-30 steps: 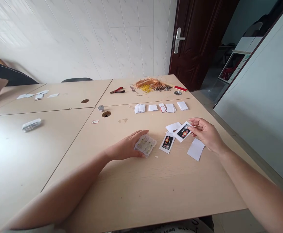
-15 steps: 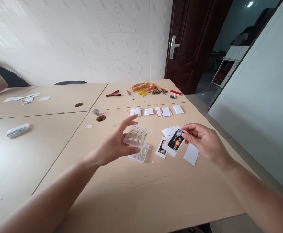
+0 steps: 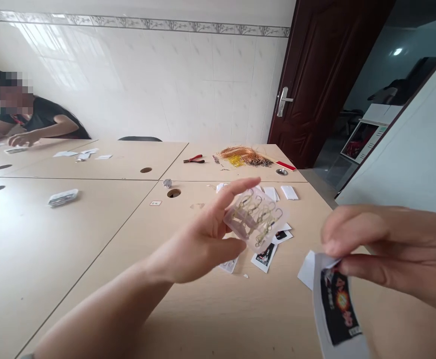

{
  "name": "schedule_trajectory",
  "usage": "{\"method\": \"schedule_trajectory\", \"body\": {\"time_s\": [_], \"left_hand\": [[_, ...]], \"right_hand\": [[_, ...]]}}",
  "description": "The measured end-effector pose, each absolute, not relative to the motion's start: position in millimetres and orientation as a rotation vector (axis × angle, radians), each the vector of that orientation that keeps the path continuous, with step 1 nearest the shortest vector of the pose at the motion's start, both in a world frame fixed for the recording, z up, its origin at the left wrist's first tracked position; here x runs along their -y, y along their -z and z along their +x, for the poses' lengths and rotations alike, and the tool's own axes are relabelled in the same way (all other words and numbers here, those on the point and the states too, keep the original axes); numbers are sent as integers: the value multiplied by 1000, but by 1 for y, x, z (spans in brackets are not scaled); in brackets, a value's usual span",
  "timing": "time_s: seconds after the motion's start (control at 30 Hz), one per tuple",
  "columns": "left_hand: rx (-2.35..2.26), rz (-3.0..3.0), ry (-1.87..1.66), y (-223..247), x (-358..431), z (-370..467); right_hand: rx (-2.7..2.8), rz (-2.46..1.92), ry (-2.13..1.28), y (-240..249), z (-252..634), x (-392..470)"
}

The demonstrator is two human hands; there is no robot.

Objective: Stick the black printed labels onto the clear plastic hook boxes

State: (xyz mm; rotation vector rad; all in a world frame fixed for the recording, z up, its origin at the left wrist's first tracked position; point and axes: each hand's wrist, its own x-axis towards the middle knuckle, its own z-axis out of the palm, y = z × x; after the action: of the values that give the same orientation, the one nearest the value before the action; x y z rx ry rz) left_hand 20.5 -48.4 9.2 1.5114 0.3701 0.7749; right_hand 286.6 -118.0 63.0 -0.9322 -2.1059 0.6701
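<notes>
My left hand (image 3: pixel 214 234) grips a clear plastic case of fish hooks (image 3: pixel 257 218) by its edges, tilted above the table. Several hooks with pale line show inside it. Pinched by one end between thumb and finger of my right hand (image 3: pixel 386 249) is a printed card (image 3: pixel 339 309), black with red lettering on a white border, slightly bent. Below the held case, a second hook case (image 3: pixel 228 265) lies partly hidden by my left hand. Another printed card (image 3: pixel 265 257) lies beside it, and a blank white card (image 3: pixel 307 271) sits near my right hand.
Small white card stacks (image 3: pixel 290 192) stand farther back. Beyond them lie red-handled pliers (image 3: pixel 194 159) and a bundle of copper-coloured strands (image 3: pixel 240 152). The table (image 3: pixel 102 289) has round holes. A co-worker (image 3: pixel 53 119) sits at the far left; a packet (image 3: pixel 63 198) lies left.
The held case has risen and moved right, tilting more toward me. My right hand has carried the printed card right and closer. The view has shifted left and up, bringing the co-worker in.
</notes>
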Motion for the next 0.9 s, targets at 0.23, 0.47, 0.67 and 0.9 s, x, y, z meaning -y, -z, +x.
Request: {"method": "schedule_trajectory", "body": {"time_s": [0.23, 0.47, 0.67, 0.9], "left_hand": [[-383, 1706, -762, -10, 58, 14], [-370, 1704, -832, -10, 64, 14], [-322, 1456, -793, -10, 59, 15], [-233, 1246, -750, -5, 47, 23]], "right_hand": [[2218, -801, -896, -50, 279, 97], [2230, -825, -908, -48, 280, 101], [2207, -835, -866, -49, 276, 99], [2228, -798, -864, -46, 272, 100]]}}
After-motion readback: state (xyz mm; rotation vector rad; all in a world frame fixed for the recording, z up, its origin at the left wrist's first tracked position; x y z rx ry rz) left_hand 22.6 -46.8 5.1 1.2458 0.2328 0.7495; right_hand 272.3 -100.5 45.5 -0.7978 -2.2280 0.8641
